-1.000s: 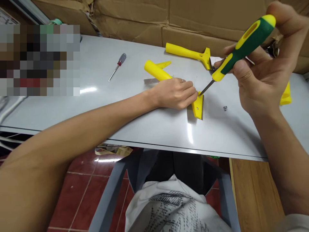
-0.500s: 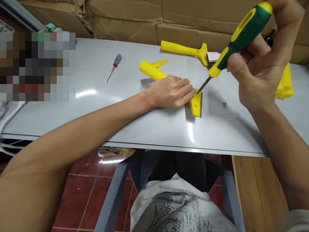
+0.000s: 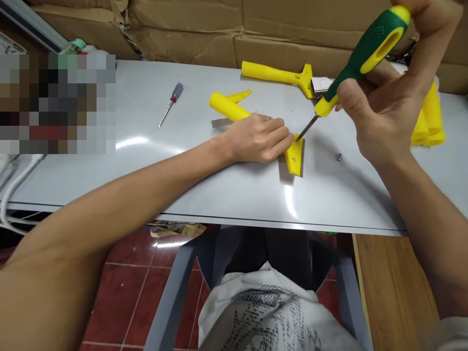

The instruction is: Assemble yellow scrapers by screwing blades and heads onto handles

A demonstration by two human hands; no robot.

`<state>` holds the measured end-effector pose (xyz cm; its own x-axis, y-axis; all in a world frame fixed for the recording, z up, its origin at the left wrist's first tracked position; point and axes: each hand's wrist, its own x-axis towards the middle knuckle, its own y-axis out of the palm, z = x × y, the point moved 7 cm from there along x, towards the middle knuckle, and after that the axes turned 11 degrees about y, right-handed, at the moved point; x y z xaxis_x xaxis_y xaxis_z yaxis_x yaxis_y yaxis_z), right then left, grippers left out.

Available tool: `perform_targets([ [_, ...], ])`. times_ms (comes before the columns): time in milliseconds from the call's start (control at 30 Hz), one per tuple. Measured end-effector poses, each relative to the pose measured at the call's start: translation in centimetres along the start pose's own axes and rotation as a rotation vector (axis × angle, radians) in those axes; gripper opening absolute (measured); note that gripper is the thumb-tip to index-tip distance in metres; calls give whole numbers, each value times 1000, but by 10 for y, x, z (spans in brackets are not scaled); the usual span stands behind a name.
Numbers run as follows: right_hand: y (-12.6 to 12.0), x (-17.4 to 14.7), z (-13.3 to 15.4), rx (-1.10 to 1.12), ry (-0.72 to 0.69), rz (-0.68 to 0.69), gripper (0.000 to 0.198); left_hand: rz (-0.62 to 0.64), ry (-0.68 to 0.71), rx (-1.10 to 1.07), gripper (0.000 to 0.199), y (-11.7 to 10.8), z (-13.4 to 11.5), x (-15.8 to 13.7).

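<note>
My left hand (image 3: 261, 139) is closed around a yellow scraper (image 3: 294, 161) and presses it against the tabletop. The scraper's handle sticks out beyond the hand at upper left, its head and blade edge at the right. In my right hand (image 3: 391, 102) is a green and yellow screwdriver (image 3: 369, 53), tilted, with thumb and fingers around the handle. Its tip meets the scraper head near the upper screw; a second screw shows lower on the head. Several small screws (image 3: 339, 157) lie in a little pile to the right.
A small grey screwdriver (image 3: 171, 103) lies at left. Beyond my left hand are a metal blade (image 3: 221, 123) and a yellow piece (image 3: 241, 96). Another yellow scraper handle (image 3: 274, 73) and a small box (image 3: 321, 86) sit at the back. Yellow handles (image 3: 433, 119) lie at right; cardboard boxes (image 3: 190, 46) line the back.
The screwdriver handle has turned in my right hand, its yellow inset now facing the other side. Its tip stays at the scraper head, and my left hand keeps its hold.
</note>
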<state>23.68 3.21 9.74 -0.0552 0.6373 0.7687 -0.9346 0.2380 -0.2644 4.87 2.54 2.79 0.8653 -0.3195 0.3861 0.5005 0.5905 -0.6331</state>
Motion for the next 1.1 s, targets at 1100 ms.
perform_targets([
  [1100,-8,2,-14,125,20,6,70,-80,47,92,30,-11,-2,6],
])
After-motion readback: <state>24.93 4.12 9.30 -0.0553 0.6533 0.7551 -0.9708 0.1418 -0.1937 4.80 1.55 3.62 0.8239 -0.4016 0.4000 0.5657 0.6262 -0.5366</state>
